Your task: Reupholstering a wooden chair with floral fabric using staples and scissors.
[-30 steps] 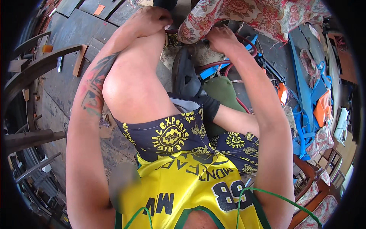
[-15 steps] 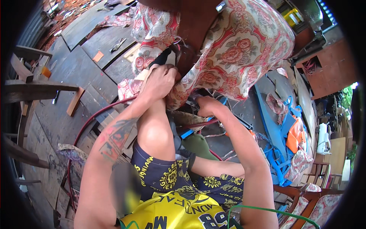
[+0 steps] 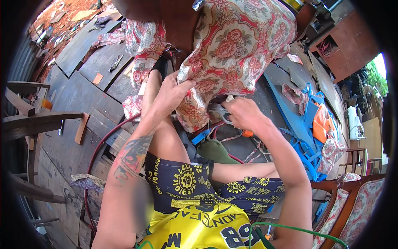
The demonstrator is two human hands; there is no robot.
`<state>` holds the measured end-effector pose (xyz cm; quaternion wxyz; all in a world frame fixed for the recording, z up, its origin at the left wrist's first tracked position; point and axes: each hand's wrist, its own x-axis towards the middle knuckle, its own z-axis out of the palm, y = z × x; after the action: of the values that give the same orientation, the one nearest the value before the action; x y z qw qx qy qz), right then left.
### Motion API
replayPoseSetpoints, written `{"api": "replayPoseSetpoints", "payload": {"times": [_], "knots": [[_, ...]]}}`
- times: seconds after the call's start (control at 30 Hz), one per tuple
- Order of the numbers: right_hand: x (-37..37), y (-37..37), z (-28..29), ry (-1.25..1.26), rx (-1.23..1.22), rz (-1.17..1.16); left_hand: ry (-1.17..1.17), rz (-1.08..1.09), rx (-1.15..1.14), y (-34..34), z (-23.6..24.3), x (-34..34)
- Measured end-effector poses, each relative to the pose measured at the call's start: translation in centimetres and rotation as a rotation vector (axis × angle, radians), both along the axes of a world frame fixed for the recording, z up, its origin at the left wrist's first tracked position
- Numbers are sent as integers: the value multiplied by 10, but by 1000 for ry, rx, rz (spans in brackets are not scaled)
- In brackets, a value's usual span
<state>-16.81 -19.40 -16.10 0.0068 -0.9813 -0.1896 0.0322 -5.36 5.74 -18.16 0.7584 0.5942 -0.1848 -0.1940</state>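
Floral fabric (image 3: 240, 50) in red, cream and grey hangs from a brown wooden furniture piece (image 3: 176, 29) in front of me. The fingers of my left hand (image 3: 172, 94) pinch the fabric's left edge, near the wood. Lower and to the right, my right hand (image 3: 244, 113) is closed round the grey handles of what look like scissors (image 3: 222, 113). Their blades are hidden under or behind the cloth's lower edge. A loose flap of the fabric hangs between my two hands, over my legs.
Dark wooden boards (image 3: 74, 99) form the floor. A red hose (image 3: 101, 145) curves past my left arm. Chair legs (image 3: 45, 118) jut in at the left. Blue strips (image 3: 304, 153) and an orange cloth (image 3: 322, 122) lie to the right. A floral-cushioned chair (image 3: 331, 186) stands at lower right.
My left hand has come up from beside the wooden piece to the fabric's edge. My right hand has moved right and out from under the cloth, and the grey handles now show.
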Motion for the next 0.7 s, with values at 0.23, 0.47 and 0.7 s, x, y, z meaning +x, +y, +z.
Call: {"api": "replayPoseSetpoints", "payload": {"times": [0.23,0.47,0.7], "knots": [[-88,-35,57,288,344,-397,73,-41,8,10,32,-21],[-185,-17,14,698,1796,-733,119,-260,593,28,19,-15],[-191,10,-14,946,1650,-587,254,-208,182,46,-7,-25]]}}
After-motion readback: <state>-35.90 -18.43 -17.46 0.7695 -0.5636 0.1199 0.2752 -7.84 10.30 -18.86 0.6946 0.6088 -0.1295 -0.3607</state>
